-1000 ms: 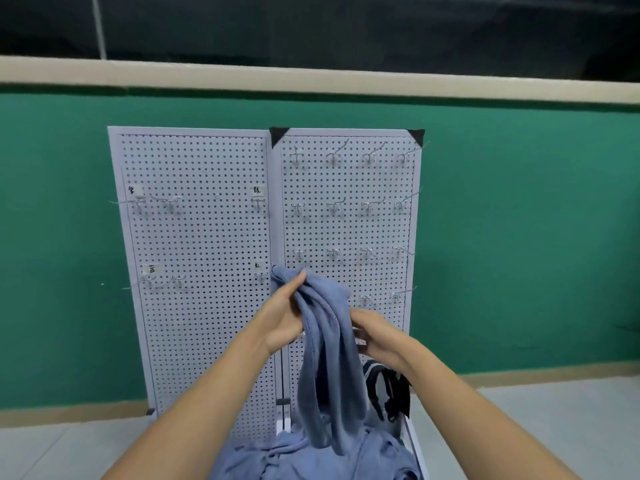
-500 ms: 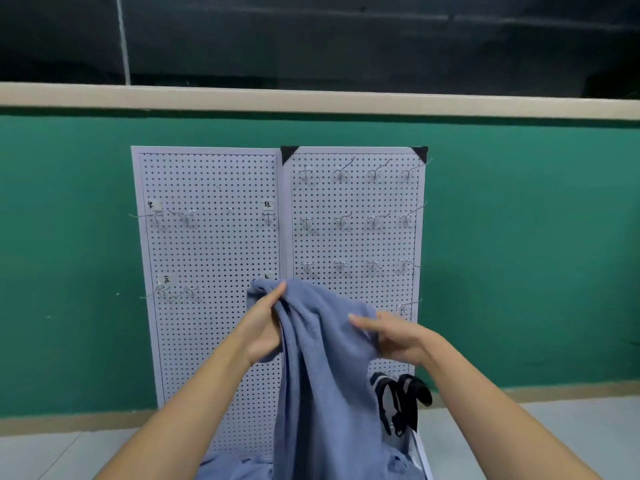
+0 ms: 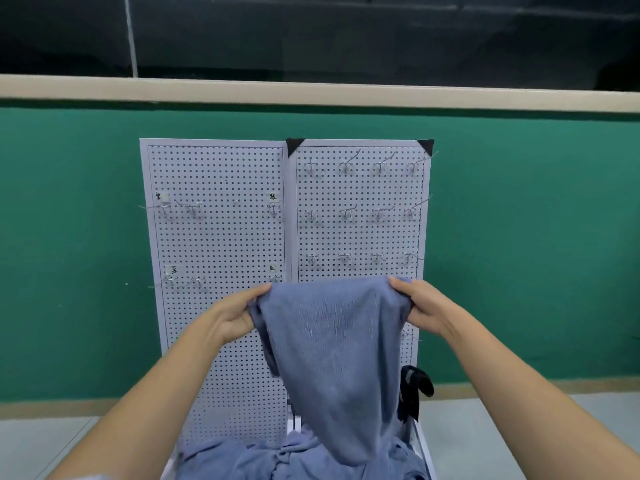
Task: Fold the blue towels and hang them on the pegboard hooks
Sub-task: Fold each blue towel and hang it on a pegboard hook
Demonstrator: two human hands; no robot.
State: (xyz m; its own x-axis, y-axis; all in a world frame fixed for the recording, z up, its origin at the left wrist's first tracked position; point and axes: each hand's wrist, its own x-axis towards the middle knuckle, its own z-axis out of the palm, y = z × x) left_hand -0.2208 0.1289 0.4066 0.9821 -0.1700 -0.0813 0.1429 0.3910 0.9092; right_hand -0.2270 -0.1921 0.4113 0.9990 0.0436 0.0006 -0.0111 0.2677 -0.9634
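Note:
A blue towel (image 3: 339,344) hangs stretched between my hands in front of the white pegboard (image 3: 221,237). My left hand (image 3: 232,317) grips its upper left edge and my right hand (image 3: 420,304) grips its upper right edge. The towel tapers down into a heap of more blue towels (image 3: 284,459) at the board's foot. Bare wire hooks (image 3: 346,166) stick out in rows on the right panel. A few hooks with small labels (image 3: 194,207) sit on the left panel. The towel hides the lowest hooks of the right panel.
A black strap (image 3: 414,389) hangs at the right panel's lower edge, just right of the towel. A green wall (image 3: 519,237) stands behind the board, with a pale ledge above it. Grey floor (image 3: 485,431) lies on both sides.
My hands have drawn apart, spreading the bunched towel's top edge wide. The towel has risen out of the heap and now hangs flatter.

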